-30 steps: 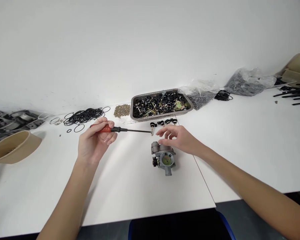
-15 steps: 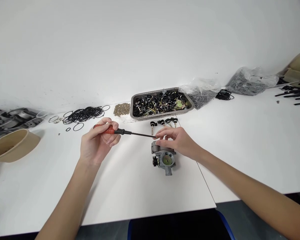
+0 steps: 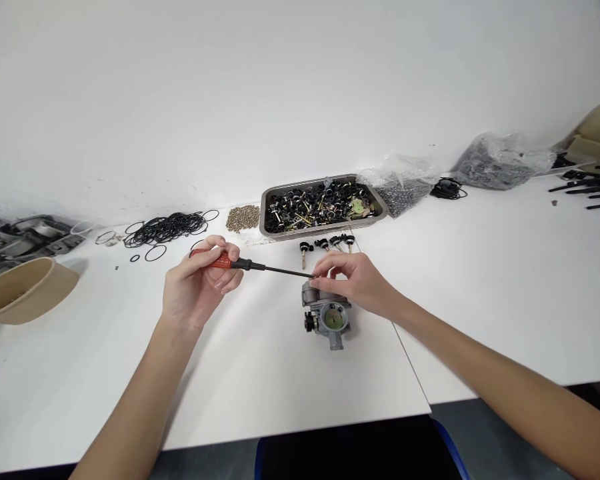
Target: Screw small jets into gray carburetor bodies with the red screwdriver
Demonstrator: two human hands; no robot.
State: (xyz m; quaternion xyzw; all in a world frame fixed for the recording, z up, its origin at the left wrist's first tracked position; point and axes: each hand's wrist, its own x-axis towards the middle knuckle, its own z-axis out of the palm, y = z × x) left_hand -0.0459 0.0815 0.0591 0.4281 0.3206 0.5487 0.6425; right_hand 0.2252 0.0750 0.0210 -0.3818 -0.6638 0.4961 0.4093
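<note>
My left hand (image 3: 200,280) is wrapped round the red and black handle of a screwdriver (image 3: 250,265), whose shaft points right. The tip of the shaft meets the fingertips of my right hand (image 3: 347,277). Those fingers are pinched together, and whatever small thing they hold is hidden. Just below them a grey metal carburetor (image 3: 330,317) stands on the white table (image 3: 260,393), its round bore with a greenish plate facing me and a black knob on its left side. Several black-capped parts with brass stems (image 3: 304,253) lie behind my right hand.
A metal tray (image 3: 325,231) of small parts stands at the back, beside brass pieces (image 3: 243,218) and black rings (image 3: 165,230). Plastic bags (image 3: 503,163) are to the right. A beige container (image 3: 30,293) and metal castings (image 3: 30,240) are at the left.
The screwdriver tip has moved slightly right and down, in between my right fingertips. My left hand has shifted a little to the right with it.
</note>
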